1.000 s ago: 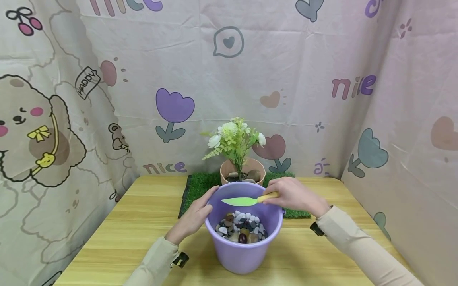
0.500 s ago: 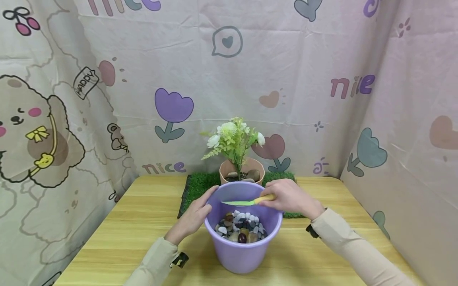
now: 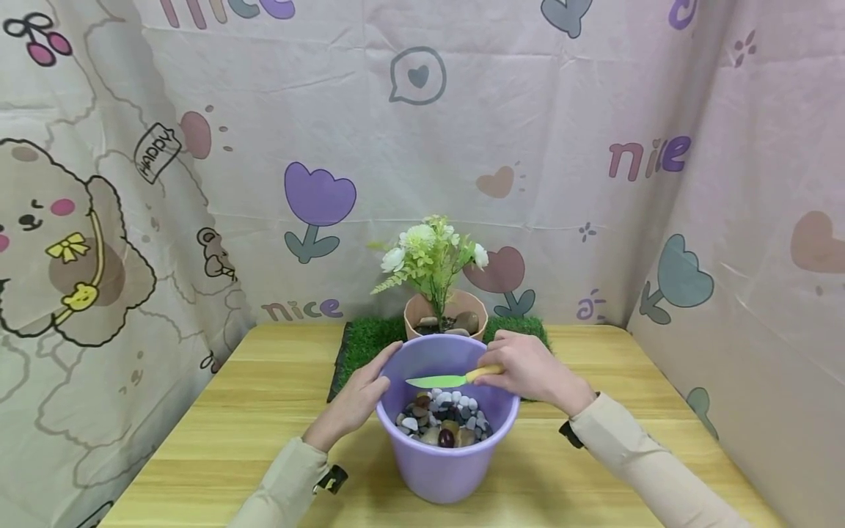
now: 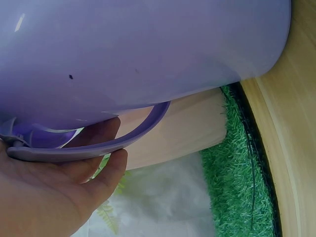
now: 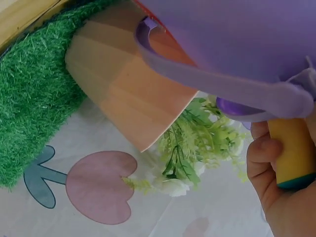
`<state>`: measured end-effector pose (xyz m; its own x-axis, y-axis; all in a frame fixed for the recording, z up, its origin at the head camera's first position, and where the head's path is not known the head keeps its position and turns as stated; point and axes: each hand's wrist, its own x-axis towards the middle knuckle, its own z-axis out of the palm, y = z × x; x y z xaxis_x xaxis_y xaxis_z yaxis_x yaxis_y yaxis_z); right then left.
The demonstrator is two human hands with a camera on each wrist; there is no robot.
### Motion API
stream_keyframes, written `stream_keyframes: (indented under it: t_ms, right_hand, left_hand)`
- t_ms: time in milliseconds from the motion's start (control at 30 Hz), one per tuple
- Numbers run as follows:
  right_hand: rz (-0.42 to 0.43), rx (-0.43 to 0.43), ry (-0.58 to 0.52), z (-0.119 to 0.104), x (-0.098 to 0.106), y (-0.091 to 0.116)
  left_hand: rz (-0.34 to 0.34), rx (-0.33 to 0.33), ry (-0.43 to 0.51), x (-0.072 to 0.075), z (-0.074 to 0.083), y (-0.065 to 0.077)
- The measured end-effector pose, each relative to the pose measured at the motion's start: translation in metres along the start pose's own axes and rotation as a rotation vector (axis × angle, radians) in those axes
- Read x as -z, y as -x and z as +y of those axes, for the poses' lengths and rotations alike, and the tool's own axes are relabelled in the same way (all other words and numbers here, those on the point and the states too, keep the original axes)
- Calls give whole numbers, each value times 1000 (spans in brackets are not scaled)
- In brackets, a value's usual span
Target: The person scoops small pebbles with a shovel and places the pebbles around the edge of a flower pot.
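At the head camera, a person's left hand (image 3: 353, 403) is gripping the rim of a purple bucket (image 3: 445, 473) near ten o'clock, while the right hand (image 3: 531, 367), at two o'clock, is clasping the yellow handle of a green trowel (image 3: 445, 381). The blade is pointing toward nine o'clock at the bucket's mouth, above mixed stones (image 3: 455, 418). Beyond twelve o'clock, white flowers (image 3: 422, 246) are rising from a peach pot (image 3: 470, 302) on artificial turf (image 3: 370, 341), atop a wooden table (image 3: 264, 411).

At the left wrist, fingers are curling at eight o'clock, the bucket's purple bail (image 4: 113, 143) crossing them; the turf is showing at four o'clock.

At the right wrist, fingers are wrapping the yellow handle at four o'clock, the bucket looming at one o'clock and turf spreading near ten.
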<state>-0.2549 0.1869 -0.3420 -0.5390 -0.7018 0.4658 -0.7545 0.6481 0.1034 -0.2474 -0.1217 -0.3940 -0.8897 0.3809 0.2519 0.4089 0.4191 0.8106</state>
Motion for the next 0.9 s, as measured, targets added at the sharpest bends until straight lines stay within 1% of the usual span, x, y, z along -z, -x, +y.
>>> stream_keyframes:
  t_ms: [200,467,567,733,900]
  right_hand:
    - [27,34,-25,-2,-2,1]
    - [21,101,-50,0,-2,0]
    - [-15,108,-38,2,-1,-2]
    - [-110,85,8,1,3,-8]
    - [-172,103,55,-2,5,-13]
  left_hand:
    - [4,1,6,0,-1,0]
    - [-5,5,25,-1,-1,1]
    - [-6,6,27,-1,-1,1]
    - [-2,0,26,-1,-1,0]
    - [1,4,21,-1,-1,0]
